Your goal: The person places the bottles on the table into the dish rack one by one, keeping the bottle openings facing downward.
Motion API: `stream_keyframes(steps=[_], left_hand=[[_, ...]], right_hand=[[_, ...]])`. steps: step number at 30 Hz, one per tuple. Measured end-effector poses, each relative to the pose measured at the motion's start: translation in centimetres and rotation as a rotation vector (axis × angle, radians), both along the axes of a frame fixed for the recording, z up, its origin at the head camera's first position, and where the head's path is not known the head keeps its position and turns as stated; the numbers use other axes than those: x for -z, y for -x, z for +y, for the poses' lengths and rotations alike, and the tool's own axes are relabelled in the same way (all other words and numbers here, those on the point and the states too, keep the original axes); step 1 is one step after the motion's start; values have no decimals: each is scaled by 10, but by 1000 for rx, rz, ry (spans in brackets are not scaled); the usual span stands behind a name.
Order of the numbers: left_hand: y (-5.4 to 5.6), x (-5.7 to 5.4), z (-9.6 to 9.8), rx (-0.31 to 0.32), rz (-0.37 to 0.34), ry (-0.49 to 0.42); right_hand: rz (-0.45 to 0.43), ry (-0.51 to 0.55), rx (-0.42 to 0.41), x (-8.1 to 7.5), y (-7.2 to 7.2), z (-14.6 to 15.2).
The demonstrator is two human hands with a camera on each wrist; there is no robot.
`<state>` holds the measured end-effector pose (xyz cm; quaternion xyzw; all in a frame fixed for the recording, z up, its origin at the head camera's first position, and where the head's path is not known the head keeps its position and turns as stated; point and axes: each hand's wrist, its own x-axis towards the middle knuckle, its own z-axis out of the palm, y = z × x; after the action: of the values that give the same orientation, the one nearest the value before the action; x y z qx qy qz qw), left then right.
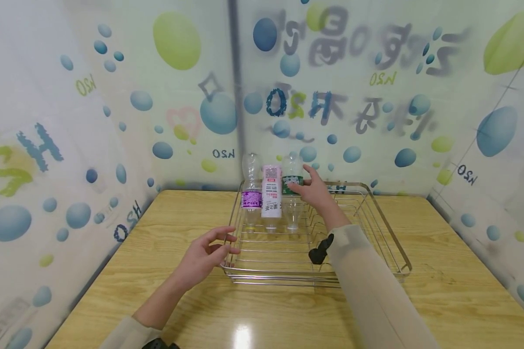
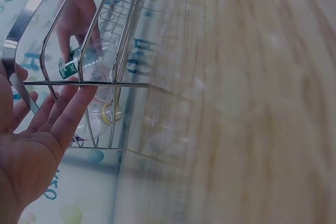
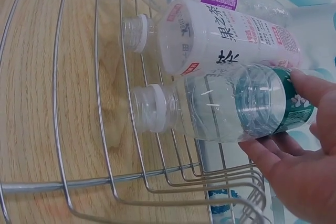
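Observation:
Three clear plastic bottles stand upside down, necks lowest, side by side at the back left of a wire dish rack. On the left is the purple-label bottle; the white-and-pink-label bottle is in the middle. At the right of the row, my right hand holds the green-label bottle between thumb and fingers. In the right wrist view its neck, with a white ring, points down at the rack wires. My left hand rests its extended fingers against the rack's left side, as the left wrist view shows.
The rack stands on a wood-grain table. Curved wire dividers rise inside it, right of the bottles. Behind the table hangs a pale curtain with blue and green dots, and more of it closes both sides.

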<state>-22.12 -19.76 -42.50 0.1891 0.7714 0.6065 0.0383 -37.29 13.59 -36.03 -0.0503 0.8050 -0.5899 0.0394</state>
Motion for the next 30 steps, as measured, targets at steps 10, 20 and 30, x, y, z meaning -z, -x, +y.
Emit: stream_keyframes(steps=[10, 20, 30], left_hand=[[-1, 1, 0, -2, -3, -1], [-1, 0, 1, 0, -16, -18], [-2, 0, 1, -6, -10, -7]], right_hand=[[31, -32, -7, 4, 2, 1], [62, -22, -6, 2, 1, -1], [66, -1, -9, 3, 0, -1]])
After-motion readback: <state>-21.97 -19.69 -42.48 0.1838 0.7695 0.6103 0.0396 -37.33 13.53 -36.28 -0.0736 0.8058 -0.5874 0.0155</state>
